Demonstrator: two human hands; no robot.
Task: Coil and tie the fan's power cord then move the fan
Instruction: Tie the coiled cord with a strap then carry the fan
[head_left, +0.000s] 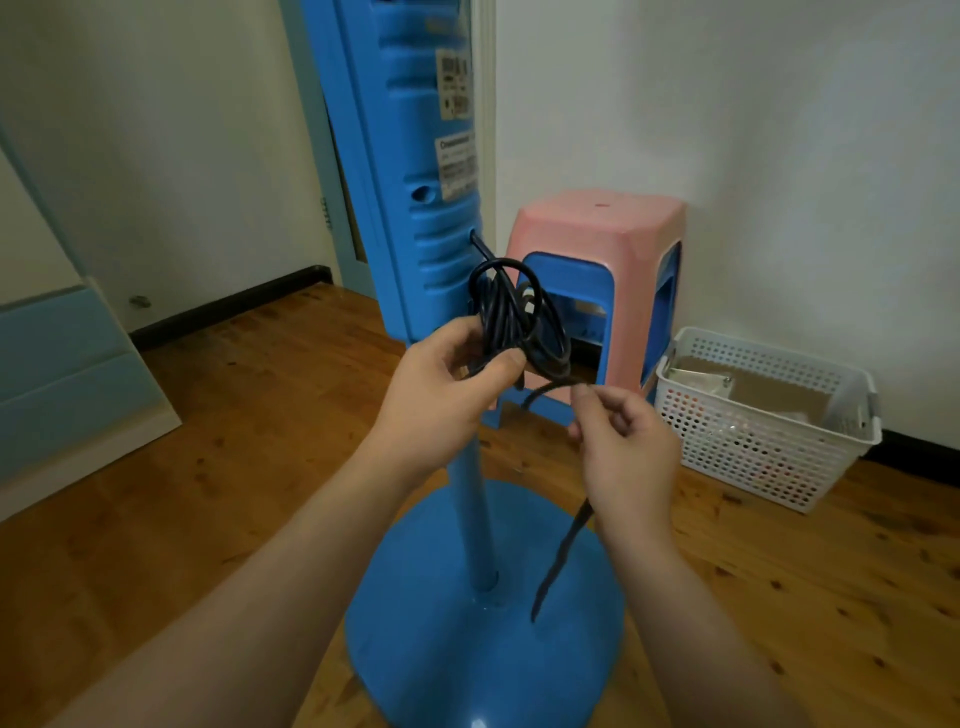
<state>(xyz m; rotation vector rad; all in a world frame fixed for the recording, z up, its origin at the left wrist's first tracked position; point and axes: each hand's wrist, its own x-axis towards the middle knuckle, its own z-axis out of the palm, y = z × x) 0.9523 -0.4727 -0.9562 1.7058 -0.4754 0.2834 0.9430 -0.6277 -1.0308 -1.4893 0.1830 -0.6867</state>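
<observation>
A blue pedestal fan stands in front of me on a round blue base with a thin blue pole. Its black power cord leaves the back of the fan body and is gathered into several loops. My left hand grips the bundle of loops at its lower end, thumb across the strands. My right hand pinches the loose stretch of cord just right of the bundle. From that hand the free end hangs down over the base.
A pink and blue plastic stool stands right behind the fan by the wall. A white perforated basket sits on the wooden floor to the right. A pale blue cabinet stands at the left.
</observation>
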